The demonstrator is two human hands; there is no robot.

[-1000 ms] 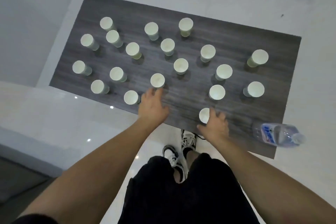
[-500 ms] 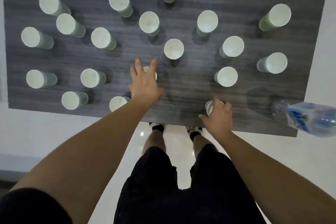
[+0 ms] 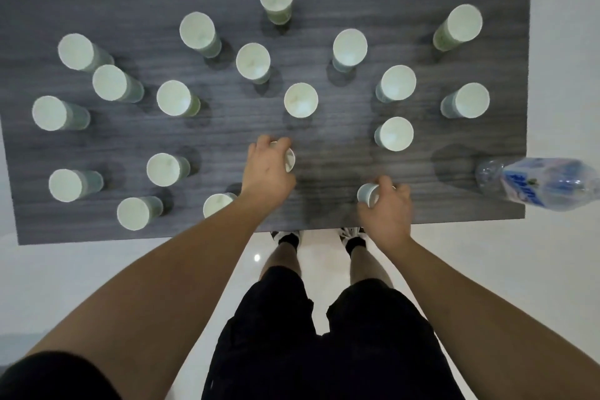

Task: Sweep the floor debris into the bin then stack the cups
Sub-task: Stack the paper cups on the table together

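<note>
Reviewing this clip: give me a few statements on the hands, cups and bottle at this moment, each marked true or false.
1. The left hand grips a cup. True.
2. The right hand is empty. False: its fingers curl round a small cup near the table's front edge.
3. The water bottle stands upright at the table's middle. False: it lies on its side at the right end.
4. The other cups on the dark table stand singly, unstacked. True.
5. A broom lies on the table. False: none is visible.
</note>
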